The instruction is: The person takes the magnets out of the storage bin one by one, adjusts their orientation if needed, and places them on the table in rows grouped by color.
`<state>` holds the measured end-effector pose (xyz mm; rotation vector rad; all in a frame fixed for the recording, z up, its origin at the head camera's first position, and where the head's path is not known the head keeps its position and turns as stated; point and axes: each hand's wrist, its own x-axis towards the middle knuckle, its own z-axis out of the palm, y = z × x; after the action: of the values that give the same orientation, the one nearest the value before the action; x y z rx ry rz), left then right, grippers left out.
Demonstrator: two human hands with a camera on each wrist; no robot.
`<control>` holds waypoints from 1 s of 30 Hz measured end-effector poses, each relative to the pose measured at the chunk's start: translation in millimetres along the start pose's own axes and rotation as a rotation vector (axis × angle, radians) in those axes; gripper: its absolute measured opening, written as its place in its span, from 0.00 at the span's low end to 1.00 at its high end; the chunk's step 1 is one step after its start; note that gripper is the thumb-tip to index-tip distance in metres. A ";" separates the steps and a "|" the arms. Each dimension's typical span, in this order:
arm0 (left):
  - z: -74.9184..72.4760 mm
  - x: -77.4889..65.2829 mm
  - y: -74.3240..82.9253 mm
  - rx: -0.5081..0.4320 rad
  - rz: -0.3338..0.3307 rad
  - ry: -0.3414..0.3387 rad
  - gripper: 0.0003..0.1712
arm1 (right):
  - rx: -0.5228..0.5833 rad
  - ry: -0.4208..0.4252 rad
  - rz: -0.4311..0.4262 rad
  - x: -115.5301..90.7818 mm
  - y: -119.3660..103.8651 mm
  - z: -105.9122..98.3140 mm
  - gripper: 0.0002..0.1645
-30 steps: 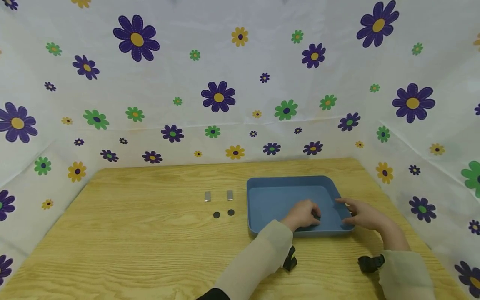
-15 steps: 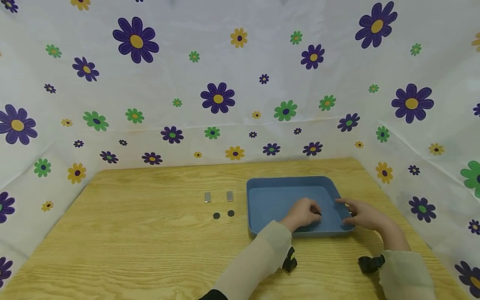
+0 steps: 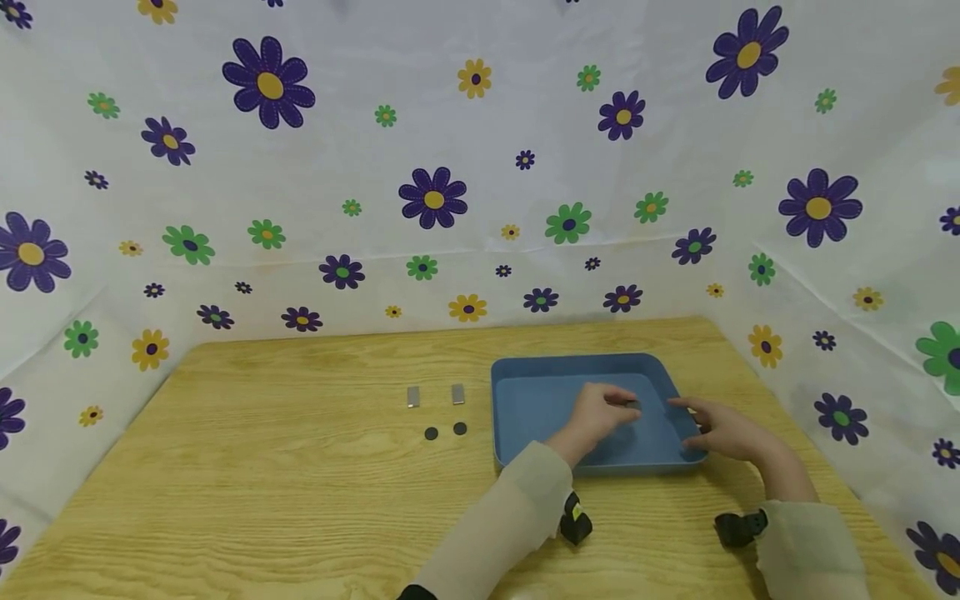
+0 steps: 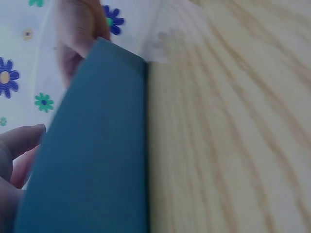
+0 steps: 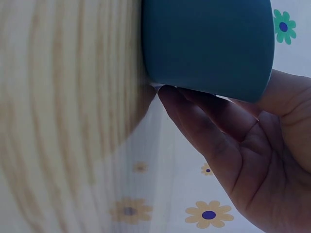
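Note:
My left hand is over the inside of a shallow blue tray, thumb and fingers pinching a small dark piece. Fingers hide most of that piece; I cannot tell its exact kind. At the tray's right end, my right hand grips the wall near the front corner. The right wrist view has this hand with fingers along the outside of the tray wall and the thumb at its rim. In the left wrist view, the front wall blocks part of the left hand.
Left of the tray, two small grey rectangular pieces lie side by side on the wooden table. Nearer to me are two dark round discs. A white flowered cloth rises behind and along both sides of the table.
My left hand has risen from the tray floor and shifted slightly away from me, the small dark piece between its fingertips. The right hand keeps its hold on the tray.

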<state>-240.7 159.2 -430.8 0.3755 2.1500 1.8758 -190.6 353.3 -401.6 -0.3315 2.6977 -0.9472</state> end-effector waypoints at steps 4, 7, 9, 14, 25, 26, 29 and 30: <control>-8.3 -5.4 6.8 -0.088 0.001 -0.017 0.13 | -0.012 -0.002 0.010 0.7 -0.3 -1.1 0.39; -18.1 -9.6 11.4 -0.119 0.010 -0.035 0.14 | -0.016 0.001 0.013 0.8 -0.4 -0.9 0.39; -25.7 -12.4 13.2 -0.132 0.018 -0.047 0.14 | -0.014 0.004 0.009 0.5 -0.3 -0.5 0.39; -50.0 -20.3 16.1 -0.172 0.041 -0.073 0.15 | -0.030 0.013 -0.006 -1.0 0.4 0.0 0.39; -116.2 -46.8 24.0 -0.125 0.067 -0.041 0.17 | -0.007 0.010 -0.008 -1.0 -1.8 0.3 0.39; -122.0 -51.0 26.0 -0.124 0.064 -0.035 0.17 | -0.007 0.011 -0.007 -1.0 -1.7 0.3 0.39; -139.8 -60.7 27.6 -0.137 0.039 -0.023 0.18 | -0.011 0.009 -0.001 -0.7 -0.5 -0.1 0.39; -145.9 -61.7 24.6 -0.135 0.043 -0.019 0.18 | -0.010 0.010 0.002 -0.7 -0.1 0.1 0.39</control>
<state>-235.4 5.5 -385.7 0.4132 2.0050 2.0187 -189.9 353.4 -401.5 -0.3270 2.7119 -0.9382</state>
